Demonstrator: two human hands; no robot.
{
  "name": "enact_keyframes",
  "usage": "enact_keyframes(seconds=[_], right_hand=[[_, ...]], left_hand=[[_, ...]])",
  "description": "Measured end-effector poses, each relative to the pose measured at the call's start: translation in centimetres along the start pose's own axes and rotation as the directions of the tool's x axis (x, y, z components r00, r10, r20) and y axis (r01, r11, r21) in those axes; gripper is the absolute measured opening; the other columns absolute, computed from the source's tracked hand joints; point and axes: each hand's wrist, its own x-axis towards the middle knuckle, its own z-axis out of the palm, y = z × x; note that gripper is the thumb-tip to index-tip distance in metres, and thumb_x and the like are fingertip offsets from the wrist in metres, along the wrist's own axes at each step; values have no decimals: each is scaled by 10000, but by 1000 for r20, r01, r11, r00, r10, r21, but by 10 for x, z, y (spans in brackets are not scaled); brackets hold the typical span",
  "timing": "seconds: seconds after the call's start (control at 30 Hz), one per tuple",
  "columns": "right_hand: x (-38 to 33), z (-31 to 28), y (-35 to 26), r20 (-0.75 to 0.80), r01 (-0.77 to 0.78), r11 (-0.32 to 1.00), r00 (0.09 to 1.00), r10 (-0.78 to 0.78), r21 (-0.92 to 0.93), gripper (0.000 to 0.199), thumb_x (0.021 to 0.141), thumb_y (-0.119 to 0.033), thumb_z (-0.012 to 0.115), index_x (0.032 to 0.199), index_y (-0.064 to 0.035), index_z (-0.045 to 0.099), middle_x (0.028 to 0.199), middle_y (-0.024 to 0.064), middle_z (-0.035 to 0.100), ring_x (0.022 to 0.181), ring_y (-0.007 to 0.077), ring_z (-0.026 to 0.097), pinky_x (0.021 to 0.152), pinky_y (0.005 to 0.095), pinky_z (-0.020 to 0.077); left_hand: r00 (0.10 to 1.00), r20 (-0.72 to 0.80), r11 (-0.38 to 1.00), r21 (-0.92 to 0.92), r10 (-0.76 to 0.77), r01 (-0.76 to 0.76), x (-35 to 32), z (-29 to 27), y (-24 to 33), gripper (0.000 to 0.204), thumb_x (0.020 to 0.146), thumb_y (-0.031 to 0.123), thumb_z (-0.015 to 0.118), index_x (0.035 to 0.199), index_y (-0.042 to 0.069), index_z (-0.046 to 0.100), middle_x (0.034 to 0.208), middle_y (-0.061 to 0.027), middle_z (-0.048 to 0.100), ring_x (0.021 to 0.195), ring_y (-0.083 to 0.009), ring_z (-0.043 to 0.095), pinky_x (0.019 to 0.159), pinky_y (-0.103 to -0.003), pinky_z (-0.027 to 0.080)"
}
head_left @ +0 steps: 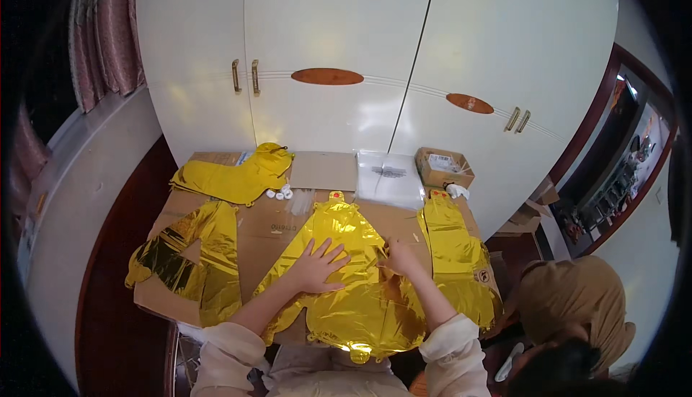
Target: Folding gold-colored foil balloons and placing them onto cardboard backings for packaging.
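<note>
A flat, shiny gold foil balloon [346,235] lies in front of me, its lower end reaching past the table's near edge. My left hand [319,267] rests on it palm down, fingers spread. At the balloon's right edge, my right hand [398,258] has its fingers bent together on the foil, pinching the edge. More flat gold foil balloons lie around: one at the left [220,245], some at the right [454,245], and a piece at the far left [234,175].
Cardboard [270,227] covers the table. Along its back are white rolls [280,193], clear plastic bags [391,177] and a small cardboard box [445,169]. Behind stands a white cabinet [339,22]. A person in brown [577,300] is close by at the lower right.
</note>
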Motion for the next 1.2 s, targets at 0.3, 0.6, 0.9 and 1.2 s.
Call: enact_keyframes(seconds=[0.3,0.6,0.9,1.2], right_hand=[[-5,-44,-25,362,-115,941,932,-8,318,433,834,-416,690,899,11,675,781,150,650,746,227,613,717,315,485],[-28,-8,21,162,375,923,909,-384,86,288,826,-236,601,1017,-24,640,1258,146,573,1224,303,473,980,454,373],[-36,1,-5,-22,422,888,905,-425,183,446,815,-86,555,1260,-99,571,1302,157,555,1249,350,481,1036,466,350],[-36,10,1,-100,435,873,901,-423,221,337,781,-121,574,1104,-27,575,1092,221,575,1029,433,522,911,507,411]], left_hand=[[999,-31,1000,23,4,-3,-3,0,0,750,868,639,510,1468,203,398,1538,-125,337,1400,-428,285,1093,-664,220],[999,-52,1000,6,4,-4,-2,4,-1,784,833,602,562,1450,142,415,1532,-90,358,1406,-412,284,1098,-659,219],[996,-82,999,-36,-39,37,-1,-2,1,708,834,551,590,1420,177,455,1475,-103,416,1357,-380,353,1088,-636,252],[995,-75,995,-85,-58,52,-2,-5,1,716,840,553,592,1418,155,448,1474,-103,416,1374,-361,339,1106,-629,230]])
